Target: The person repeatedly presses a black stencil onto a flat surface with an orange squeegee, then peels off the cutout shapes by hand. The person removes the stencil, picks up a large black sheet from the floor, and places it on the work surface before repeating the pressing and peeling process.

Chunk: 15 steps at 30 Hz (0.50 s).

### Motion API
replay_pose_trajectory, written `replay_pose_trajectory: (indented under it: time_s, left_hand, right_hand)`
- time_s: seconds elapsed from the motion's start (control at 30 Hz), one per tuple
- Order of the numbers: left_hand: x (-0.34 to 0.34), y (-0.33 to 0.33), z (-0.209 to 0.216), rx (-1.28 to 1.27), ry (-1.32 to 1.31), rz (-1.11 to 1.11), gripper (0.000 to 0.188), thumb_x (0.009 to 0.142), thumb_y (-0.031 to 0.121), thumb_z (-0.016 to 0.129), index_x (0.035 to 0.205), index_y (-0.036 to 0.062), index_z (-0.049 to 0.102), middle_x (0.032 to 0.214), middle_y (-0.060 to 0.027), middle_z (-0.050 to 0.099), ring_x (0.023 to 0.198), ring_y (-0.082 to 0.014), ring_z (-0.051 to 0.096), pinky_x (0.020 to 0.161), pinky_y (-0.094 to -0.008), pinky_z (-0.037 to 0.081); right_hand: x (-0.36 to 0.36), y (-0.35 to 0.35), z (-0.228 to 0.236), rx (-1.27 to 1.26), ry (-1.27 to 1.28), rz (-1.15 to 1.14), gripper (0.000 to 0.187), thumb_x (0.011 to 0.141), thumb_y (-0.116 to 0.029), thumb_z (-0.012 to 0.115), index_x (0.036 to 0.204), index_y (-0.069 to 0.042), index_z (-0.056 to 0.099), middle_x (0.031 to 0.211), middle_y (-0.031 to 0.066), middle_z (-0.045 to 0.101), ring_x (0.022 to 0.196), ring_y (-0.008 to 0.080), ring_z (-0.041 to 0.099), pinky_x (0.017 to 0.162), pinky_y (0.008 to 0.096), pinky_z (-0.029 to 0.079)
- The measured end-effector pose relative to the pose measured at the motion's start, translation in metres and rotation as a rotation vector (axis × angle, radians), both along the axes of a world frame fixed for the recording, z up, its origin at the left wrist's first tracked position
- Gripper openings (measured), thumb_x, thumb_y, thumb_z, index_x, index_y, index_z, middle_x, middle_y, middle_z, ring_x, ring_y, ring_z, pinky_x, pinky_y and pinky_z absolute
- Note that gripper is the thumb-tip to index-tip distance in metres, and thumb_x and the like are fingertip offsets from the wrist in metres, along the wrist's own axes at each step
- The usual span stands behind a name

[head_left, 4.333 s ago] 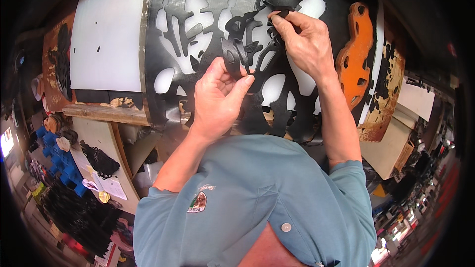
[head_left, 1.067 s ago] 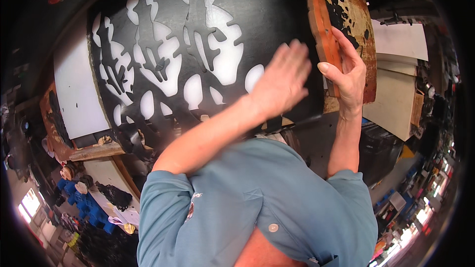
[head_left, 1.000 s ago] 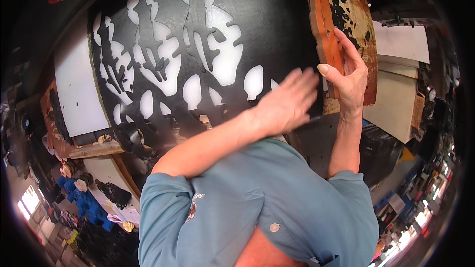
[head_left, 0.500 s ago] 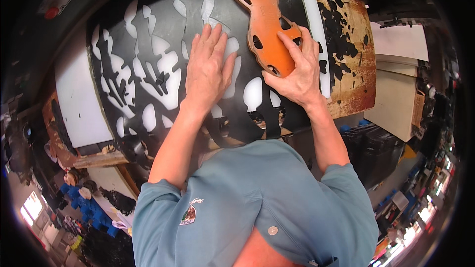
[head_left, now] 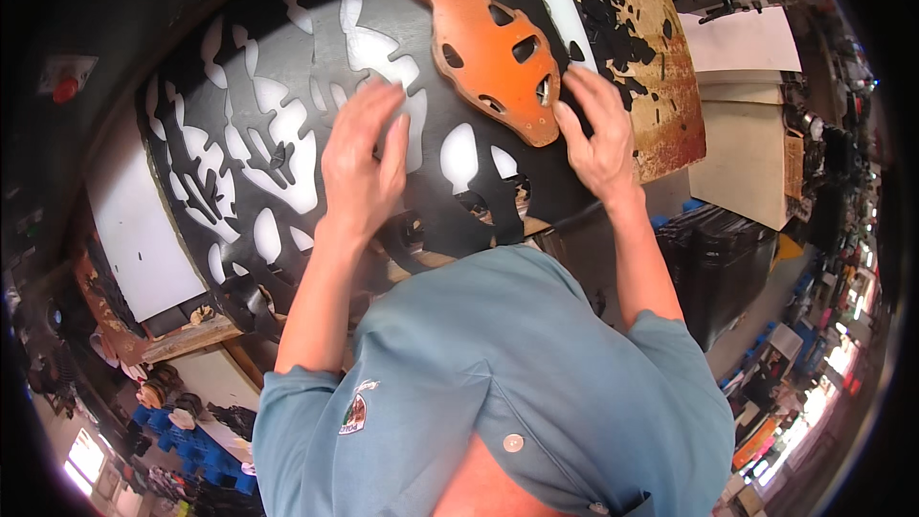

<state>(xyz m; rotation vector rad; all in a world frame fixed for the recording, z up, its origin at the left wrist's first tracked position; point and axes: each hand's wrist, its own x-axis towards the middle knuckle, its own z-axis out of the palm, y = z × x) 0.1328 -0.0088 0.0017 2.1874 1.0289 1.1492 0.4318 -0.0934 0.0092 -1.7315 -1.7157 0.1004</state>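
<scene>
the left hand (head_left: 362, 168), blurred, holds nothing, its fingers loosely bent over a black, flexible sheet with curved cut-outs (head_left: 550, 177). the thick orange plate with a wavy outline and dark holes (head_left: 483, 29) lies on the sheet's right part; the right hand (head_left: 601, 148) is unclenched at its lower right edge, thumb and fingers parted, whether touching i cannot tell.
</scene>
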Motion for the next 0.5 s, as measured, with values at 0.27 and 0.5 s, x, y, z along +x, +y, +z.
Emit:
replay_pose_trajectory:
  time_s: [0.27, 0.5]
  left_hand:
    - [-0.014, -0.101, 0.016, -0.043, 0.052, -0.105, 0.025, 0.083, -0.009, 0.077, 0.101, 0.0049, 0.067, 0.098, -0.0090, 0.072, 0.095, -0.0330, 0.068, 0.084, -0.0411, 0.055]
    - [-0.009, -0.109, -0.010, 0.086, 0.068, -0.013, 0.029, 0.077, -0.006, 0.084, 0.091, 0.0072, 0.062, 0.089, -0.0058, 0.066, 0.094, -0.0341, 0.064, 0.081, -0.0425, 0.053]
  right_hand:
    - [0.023, -0.047, -0.016, 0.066, -0.050, -0.293, 0.029, 0.091, -0.018, 0.081, 0.111, 0.002, 0.074, 0.106, 0.0155, 0.071, 0.097, 0.0356, 0.066, 0.089, 0.0463, 0.052]
    - [-0.006, -0.086, -0.011, -0.255, 0.245, -0.415, 0.038, 0.094, -0.034, 0.083, 0.091, 0.001, 0.068, 0.070, 0.0115, 0.059, 0.064, 0.0272, 0.056, 0.064, 0.0418, 0.047]
